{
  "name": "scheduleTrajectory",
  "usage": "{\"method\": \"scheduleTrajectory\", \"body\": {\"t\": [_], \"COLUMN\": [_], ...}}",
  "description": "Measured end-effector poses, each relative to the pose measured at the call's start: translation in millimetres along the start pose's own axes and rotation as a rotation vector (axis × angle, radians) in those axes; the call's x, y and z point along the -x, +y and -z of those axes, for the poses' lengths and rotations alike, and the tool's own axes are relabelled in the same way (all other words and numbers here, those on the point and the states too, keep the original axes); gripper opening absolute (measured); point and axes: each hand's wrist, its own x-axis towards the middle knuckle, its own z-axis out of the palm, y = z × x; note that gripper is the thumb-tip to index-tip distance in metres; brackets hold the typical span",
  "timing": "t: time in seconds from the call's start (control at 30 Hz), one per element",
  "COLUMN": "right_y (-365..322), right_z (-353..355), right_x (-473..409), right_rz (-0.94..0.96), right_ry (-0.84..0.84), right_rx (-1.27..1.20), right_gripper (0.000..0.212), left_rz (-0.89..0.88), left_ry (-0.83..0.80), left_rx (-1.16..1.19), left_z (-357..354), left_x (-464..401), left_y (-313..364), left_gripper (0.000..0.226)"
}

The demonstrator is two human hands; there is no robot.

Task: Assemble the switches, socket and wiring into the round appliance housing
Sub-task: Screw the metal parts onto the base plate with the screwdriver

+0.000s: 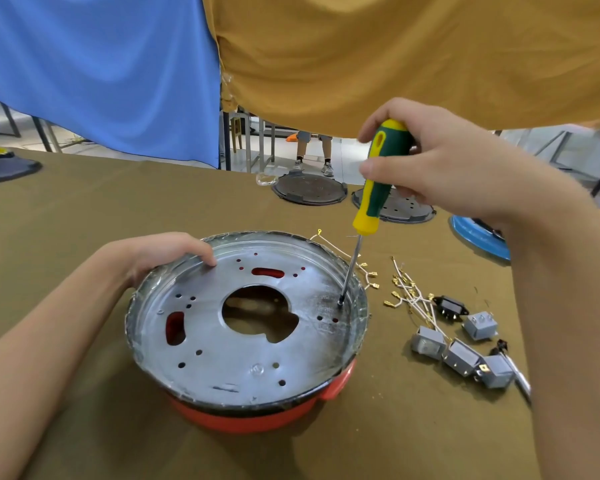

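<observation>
Head view looks down on a table (84,209) covered in flat brown cloth. A round housing (246,327) sits in the middle of it. Its top is a shiny silver metal plate with a big odd-shaped hole in the center and many small round holes. Two long slots show red below. Its lower part is smooth red plastic. The left hand (160,252) rests on the far left rim, fingers curled over the edge and gripping it. The right hand (426,164) is wrapped tight around the fat green and yellow handle of a screwdriver (371,192). The thin steel shaft leans down to the left, and its tip touches the plate near the right rim. Right of the housing lie thin white wires (407,292) with small gold metal ends, spread in a loose bunch. Next to them is a small black socket (451,308). Four boxy grey switches (461,356) lie close by, some touching each other. Farther back on the table are two dark round lids (309,188). Blue and mustard cloths hang behind.
</observation>
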Motion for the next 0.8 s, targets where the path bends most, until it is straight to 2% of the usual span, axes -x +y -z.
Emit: {"method": "scheduleTrajectory", "body": {"t": [0.07,0.13,0.23,0.3,0.4,0.43,0.5,0.7,0.8], "right_y": [0.5,-2.4,-6.2,-4.9,-3.8,-4.0,-4.4,-14.2,-11.8], "right_z": [0.7,-3.9,-12.1,-10.9,-3.0,-0.4,1.8,-5.7,-5.6], "right_x": [-0.4,-2.3,-3.9,-2.8,1.2,2.2,2.8,0.5,1.3], "right_rz": [-0.003,-0.037,-0.05,-0.021,-0.014,-0.002,0.037,-0.031,0.004], "right_ry": [0.061,0.149,0.23,0.155,0.002,-0.012,0.025,0.154,0.09], "right_rx": [0.096,0.235,0.282,0.228,-0.026,-0.078,-0.023,0.273,0.248], "right_gripper": [0.022,0.036,0.05,0.049,0.026,0.021,0.016,0.043,0.048], "left_rz": [0.001,-0.001,-0.001,0.005,0.001,0.001,0.001,-0.008,-0.005], "left_ry": [-0.006,-0.003,-0.003,0.002,-0.003,-0.003,-0.001,-0.002,-0.008], "left_rx": [0.002,-0.001,-0.009,-0.012,-0.022,-0.022,-0.016,-0.026,-0.029], "left_z": [1.5,2.5,3.3,4.6,5.9,5.9,6.6,7.2,8.4], "left_x": [-1.7,-4.2,-7.1,-8.9,-11.4,-12.0,-12.9,-15.3,-16.9], "left_y": [-1.3,-2.5,-3.5,-4.3,-5.0,-5.1,-6.0,-7.1,-7.4], "left_gripper": [0.032,0.031,0.03,0.029,0.031,0.03,0.028,0.031,0.035]}}
